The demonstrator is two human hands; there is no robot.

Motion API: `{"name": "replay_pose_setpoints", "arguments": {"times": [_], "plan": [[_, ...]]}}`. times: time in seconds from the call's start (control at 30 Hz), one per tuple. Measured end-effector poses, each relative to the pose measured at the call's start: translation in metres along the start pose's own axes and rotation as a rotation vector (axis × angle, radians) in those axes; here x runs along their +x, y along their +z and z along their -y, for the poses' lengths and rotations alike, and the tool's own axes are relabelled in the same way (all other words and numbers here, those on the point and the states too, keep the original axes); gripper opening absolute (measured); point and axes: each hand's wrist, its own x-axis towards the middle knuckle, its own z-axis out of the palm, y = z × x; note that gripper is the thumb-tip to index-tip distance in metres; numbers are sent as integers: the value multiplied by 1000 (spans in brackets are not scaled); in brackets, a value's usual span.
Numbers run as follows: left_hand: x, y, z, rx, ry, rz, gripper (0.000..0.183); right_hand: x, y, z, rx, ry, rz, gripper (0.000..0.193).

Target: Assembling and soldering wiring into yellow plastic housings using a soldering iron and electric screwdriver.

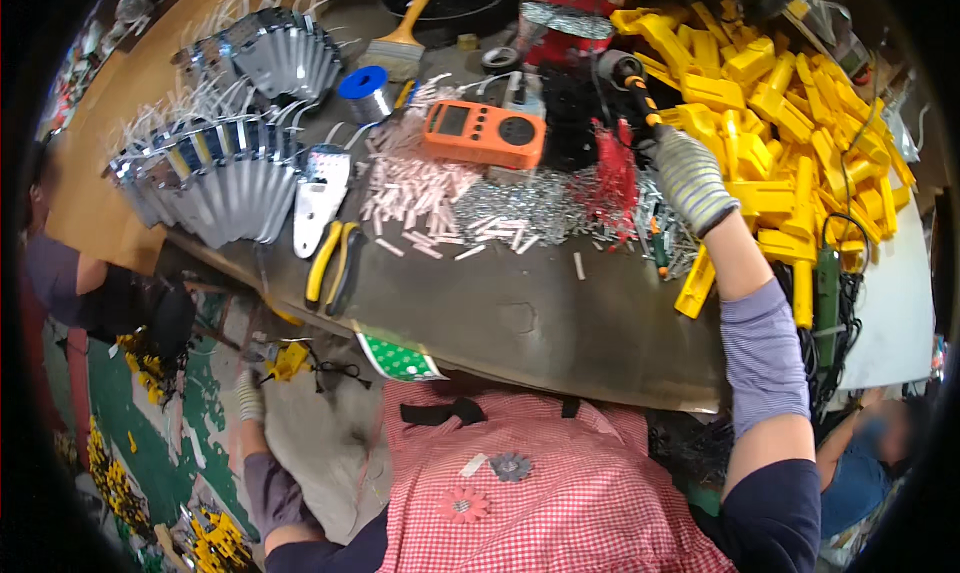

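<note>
Gripping a slim tool (643,101) with a black and orange handle, my right hand (693,181) reaches over the far side of the bench (600,333), its gloved fingers closed around that handle. The tool points away from this hand, up and to its left, with its far end at a round grey piece (615,68). Close on the hand's left lie thin red pieces (615,178); on its right spreads a big heap of yellow plastic parts (770,198), a few of them nearer to me than the hand. Farther to its left are loose small metal pieces (510,208), an orange device (485,135) and a pile of short pale tubes (395,188). Well beyond those, still leftward, I have pliers (330,268) with yellow and black handles, a blue spool (363,83) and a fanned row of silver strips (215,178) trailing white wires.

My left hand (250,398), also gloved, is down below the bench edge. Just beside it, to its right, is another yellow part (290,361) near a dark cord (343,371); I can't make out whether those fingers hold anything.
</note>
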Motion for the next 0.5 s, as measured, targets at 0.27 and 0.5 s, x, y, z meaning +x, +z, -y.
{"name": "replay_pose_setpoints", "arguments": {"times": [0.27, 0.5], "plan": [[-3, -23, -268, 240, 340, -958, 20, -30, -32, -3, 68, 8, -83, 21], [12, -54, -494, 144, 592, -305, 26, -114, -96, 54, 528, 123, -104, 16]]}}
